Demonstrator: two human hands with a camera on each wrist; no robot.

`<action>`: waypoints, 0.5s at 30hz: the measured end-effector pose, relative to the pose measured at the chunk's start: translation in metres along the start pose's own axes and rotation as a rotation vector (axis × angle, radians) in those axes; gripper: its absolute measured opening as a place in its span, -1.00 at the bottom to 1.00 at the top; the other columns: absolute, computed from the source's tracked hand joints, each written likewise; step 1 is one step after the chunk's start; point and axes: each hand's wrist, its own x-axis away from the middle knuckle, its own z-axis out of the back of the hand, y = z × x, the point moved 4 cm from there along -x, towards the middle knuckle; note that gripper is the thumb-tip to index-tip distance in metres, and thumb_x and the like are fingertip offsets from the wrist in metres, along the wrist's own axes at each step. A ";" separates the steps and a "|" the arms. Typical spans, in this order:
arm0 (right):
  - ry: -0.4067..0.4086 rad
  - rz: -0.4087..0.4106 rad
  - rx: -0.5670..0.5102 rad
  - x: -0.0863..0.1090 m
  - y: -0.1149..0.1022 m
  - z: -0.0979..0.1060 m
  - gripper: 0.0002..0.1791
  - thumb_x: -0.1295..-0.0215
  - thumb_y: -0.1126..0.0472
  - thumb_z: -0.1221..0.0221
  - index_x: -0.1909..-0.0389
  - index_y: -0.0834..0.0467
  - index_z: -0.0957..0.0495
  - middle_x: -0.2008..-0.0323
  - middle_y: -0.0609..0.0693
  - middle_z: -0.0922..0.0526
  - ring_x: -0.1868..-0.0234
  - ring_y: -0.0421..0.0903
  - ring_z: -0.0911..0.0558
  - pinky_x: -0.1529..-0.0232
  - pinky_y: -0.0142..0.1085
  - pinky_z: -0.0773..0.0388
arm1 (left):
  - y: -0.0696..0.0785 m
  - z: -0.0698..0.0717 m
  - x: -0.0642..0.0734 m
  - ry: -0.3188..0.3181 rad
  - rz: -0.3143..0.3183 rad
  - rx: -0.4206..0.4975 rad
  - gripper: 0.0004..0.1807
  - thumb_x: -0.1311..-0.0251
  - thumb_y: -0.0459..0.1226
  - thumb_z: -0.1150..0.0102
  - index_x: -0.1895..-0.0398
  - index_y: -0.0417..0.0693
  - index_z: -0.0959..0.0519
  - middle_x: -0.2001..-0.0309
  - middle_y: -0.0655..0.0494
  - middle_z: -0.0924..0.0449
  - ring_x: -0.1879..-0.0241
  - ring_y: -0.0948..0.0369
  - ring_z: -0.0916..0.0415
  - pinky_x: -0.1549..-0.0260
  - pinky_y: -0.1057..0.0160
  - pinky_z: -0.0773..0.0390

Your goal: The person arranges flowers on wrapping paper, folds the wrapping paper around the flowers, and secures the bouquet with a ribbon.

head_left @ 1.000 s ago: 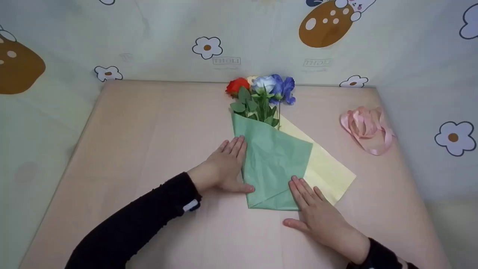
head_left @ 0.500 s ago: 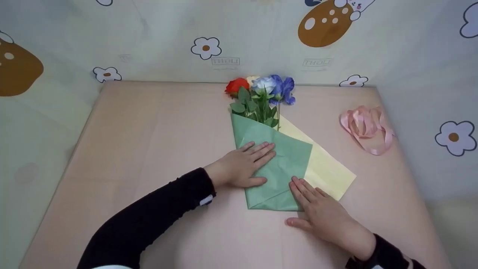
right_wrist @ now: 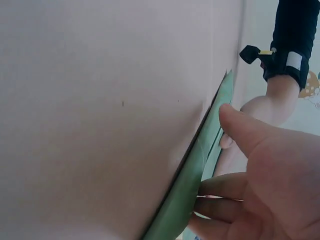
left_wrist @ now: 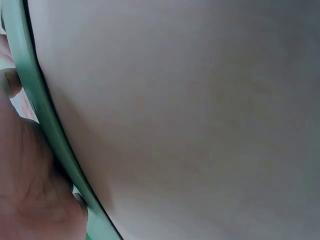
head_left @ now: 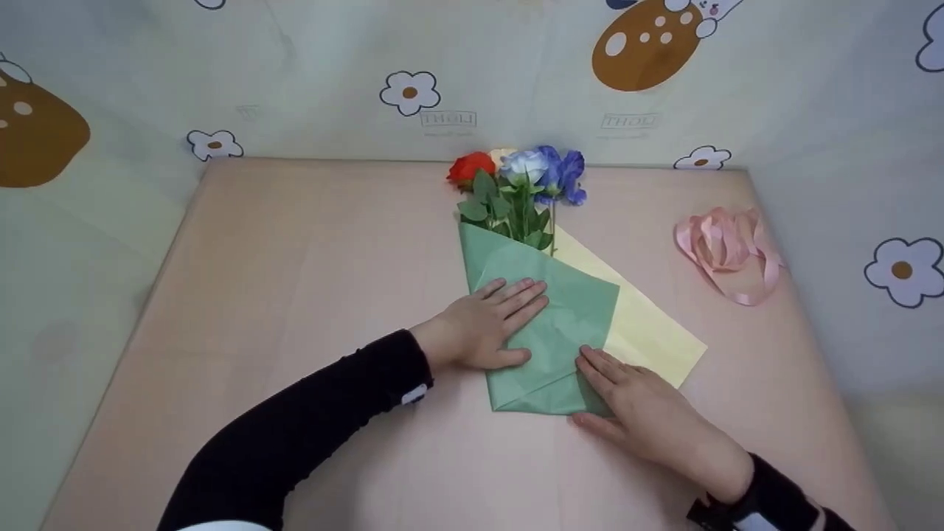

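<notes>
A bouquet lies on the table, its stems covered by folded green wrapping paper. Pale yellow paper sticks out from under the green on the right. At the top show a red rose, a pale blue rose, a violet-blue flower and green leaves. My left hand rests flat on the green paper, fingers spread. My right hand touches the paper's lower right with straight fingers, thumb by the bottom edge. In the right wrist view, the right thumb lies close to the green edge.
A loose coil of pink ribbon lies at the table's right side. The table has a pale pink cover. Behind it hangs a curtain printed with flowers.
My left hand has moved from the paper's left edge rightward onto its middle and stayed there. My right hand has shifted slightly, its thumb drawing in toward the paper's bottom edge.
</notes>
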 end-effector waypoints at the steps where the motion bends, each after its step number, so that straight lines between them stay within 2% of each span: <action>1: 0.024 0.012 -0.002 -0.001 0.001 0.001 -0.22 -0.59 -0.18 -0.28 -0.48 0.37 -0.50 -0.50 0.31 -0.50 -0.46 0.24 -0.56 -0.28 0.18 -0.61 | 0.000 0.000 0.000 0.000 0.001 -0.002 -0.04 -0.66 0.35 0.40 -0.82 0.05 0.36 -0.81 0.12 0.49 -0.76 0.15 0.53 -0.70 0.02 0.33; 5: 0.112 0.070 -0.007 -0.005 0.007 0.004 -0.41 -0.55 -0.02 -0.36 -0.36 0.33 -0.63 -0.35 0.28 -0.63 -0.33 0.21 -0.67 -0.26 0.12 -0.65 | 0.001 0.000 0.001 0.016 0.004 0.004 -0.02 -0.65 0.36 0.39 -0.82 0.04 0.33 -0.81 0.10 0.46 -0.77 0.14 0.50 -0.70 0.01 0.30; 9: 0.172 0.094 -0.003 -0.008 0.016 0.006 -0.49 -0.50 0.07 -0.41 -0.29 0.31 -0.68 -0.22 0.23 -0.69 -0.23 0.16 -0.71 -0.24 0.06 -0.67 | 0.001 -0.002 0.000 0.020 0.012 -0.001 0.00 -0.63 0.39 0.38 -0.82 0.06 0.33 -0.81 0.12 0.46 -0.77 0.15 0.51 -0.70 0.02 0.30; 13: 0.198 0.059 0.004 -0.011 0.028 0.010 -0.52 -0.48 0.12 -0.43 -0.26 0.34 -0.69 -0.14 0.22 -0.69 -0.16 0.14 -0.71 -0.19 0.03 -0.69 | 0.002 -0.001 0.001 0.013 0.016 -0.004 0.01 -0.62 0.40 0.38 -0.82 0.06 0.33 -0.81 0.12 0.48 -0.77 0.15 0.52 -0.70 0.02 0.31; 15: 0.198 0.007 -0.010 -0.013 0.037 0.013 -0.52 -0.49 0.13 -0.42 -0.26 0.35 -0.68 -0.14 0.24 -0.67 -0.15 0.16 -0.70 -0.19 0.06 -0.68 | 0.002 0.000 0.001 0.012 0.015 -0.001 0.01 -0.62 0.40 0.38 -0.82 0.05 0.33 -0.81 0.12 0.47 -0.77 0.15 0.51 -0.70 0.02 0.30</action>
